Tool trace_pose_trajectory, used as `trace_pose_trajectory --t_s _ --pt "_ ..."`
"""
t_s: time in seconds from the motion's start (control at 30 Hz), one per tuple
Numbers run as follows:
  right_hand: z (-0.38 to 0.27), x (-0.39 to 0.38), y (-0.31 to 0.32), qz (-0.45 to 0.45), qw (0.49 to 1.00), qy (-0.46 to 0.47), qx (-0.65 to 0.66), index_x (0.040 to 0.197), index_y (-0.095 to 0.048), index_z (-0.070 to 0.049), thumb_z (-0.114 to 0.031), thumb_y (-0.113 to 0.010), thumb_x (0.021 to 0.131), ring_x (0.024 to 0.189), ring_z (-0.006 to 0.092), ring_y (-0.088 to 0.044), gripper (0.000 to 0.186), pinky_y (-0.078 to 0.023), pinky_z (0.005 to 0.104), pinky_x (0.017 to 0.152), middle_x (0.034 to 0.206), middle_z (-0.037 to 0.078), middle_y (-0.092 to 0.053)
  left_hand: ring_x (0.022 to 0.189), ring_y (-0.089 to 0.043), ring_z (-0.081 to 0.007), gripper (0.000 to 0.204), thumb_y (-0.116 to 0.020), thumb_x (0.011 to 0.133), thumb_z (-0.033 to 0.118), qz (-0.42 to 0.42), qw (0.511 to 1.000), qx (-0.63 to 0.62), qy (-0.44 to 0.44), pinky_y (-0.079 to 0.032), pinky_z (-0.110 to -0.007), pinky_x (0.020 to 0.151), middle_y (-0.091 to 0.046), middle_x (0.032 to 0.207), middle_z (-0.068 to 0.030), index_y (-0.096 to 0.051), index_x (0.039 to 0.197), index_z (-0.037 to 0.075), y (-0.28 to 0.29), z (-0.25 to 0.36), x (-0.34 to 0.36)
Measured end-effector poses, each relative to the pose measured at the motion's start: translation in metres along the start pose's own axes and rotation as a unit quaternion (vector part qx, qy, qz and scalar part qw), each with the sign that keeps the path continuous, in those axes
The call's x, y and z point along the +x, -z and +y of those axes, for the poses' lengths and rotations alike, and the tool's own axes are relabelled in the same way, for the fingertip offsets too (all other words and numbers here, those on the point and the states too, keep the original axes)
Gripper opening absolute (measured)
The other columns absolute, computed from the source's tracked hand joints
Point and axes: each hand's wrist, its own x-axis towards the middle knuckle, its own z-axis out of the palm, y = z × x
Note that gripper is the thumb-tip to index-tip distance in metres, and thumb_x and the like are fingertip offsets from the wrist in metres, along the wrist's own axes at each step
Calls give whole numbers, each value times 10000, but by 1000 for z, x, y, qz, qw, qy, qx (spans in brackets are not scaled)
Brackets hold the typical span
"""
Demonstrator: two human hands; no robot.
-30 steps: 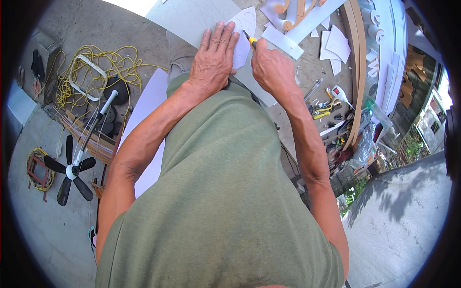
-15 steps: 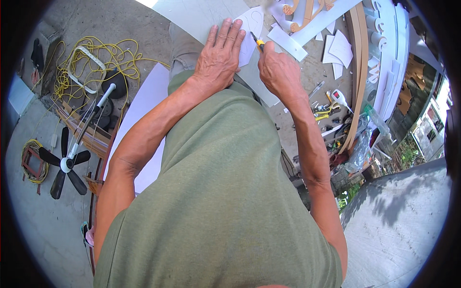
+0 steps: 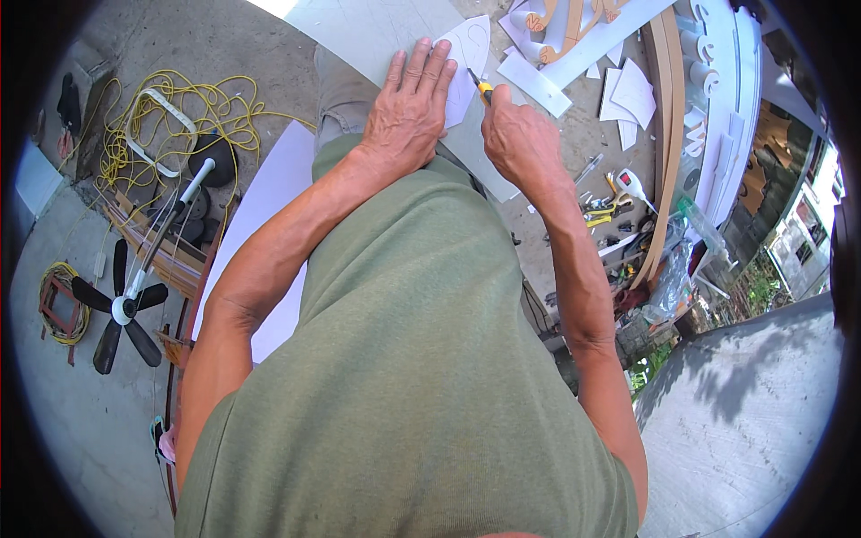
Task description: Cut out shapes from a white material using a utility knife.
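My left hand (image 3: 405, 112) lies flat with outstretched fingers, its fingertips on the left side of a white sheet piece (image 3: 477, 40) marked with drawn curved lines. Under that piece is a larger grey board (image 3: 381, 34), which extends past my lap. My right hand (image 3: 522, 139) is closed around a yellow-and-black utility knife (image 3: 485, 91). The knife's tip points away from me and meets the white piece near its right edge, just right of my left fingers. Most of the knife's handle is hidden in my fist.
White offcuts (image 3: 632, 94) and a pale strip (image 3: 535, 82) lie to the right. Beyond stand curved brown strips (image 3: 665, 134) and cut white letters (image 3: 698, 134). Yellow-handled pliers (image 3: 605, 213) lie nearer. At left are tangled yellow cord (image 3: 117, 152) and a black-bladed fan (image 3: 123, 309).
The knife's tip has shifted very slightly toward me along the white piece. My left hand keeps its place on the sheet.
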Motion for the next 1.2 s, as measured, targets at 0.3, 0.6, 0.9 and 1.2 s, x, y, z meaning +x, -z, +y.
trace_pose_trajectory --t_s 0.3,0.6,0.9,1.2 --pt "3 -4 -4 -7 1000 -19 10 948 -489 6 -118 -513 942 729 471 -682 126 -513 572 688 743 281 -678 1528 -240 -396 951 -825 762 298 -5 1000 2 -12 -213 -519 1246 -263 1642 -228 -376 1520 -60 -1 -1 0" --pt "10 -22 -19 86 994 -28 65 991 -497 -20 -215 -551 994 716 455 -671 203 -504 547 649 817 239 -688 1520 -260 -404 944 -826 755 298 -7 999 34 -22 -234 -522 1238 -291 1628 -248 -393 1505 -78 5 0 4" --pt "47 -43 -76 197 972 -81 98 1196 -526 -50 -222 -648 961 839 399 -666 316 -506 499 687 988 183 -638 1197 -637 -325 492 -787 828 229 135 986 -96 -10 -496 -428 999 -683 1268 -174 -672 1251 6 26 -21 25" --pt "21 -21 -74 327 879 57 342 1193 -610 35 -36 -622 919 762 253 -710 283 -549 354 727 1021 183 -722 867 -740 -326 287 -710 856 121 121 969 -173 129 -565 -416 798 -765 933 -146 -722 1124 19 28 -29 51"
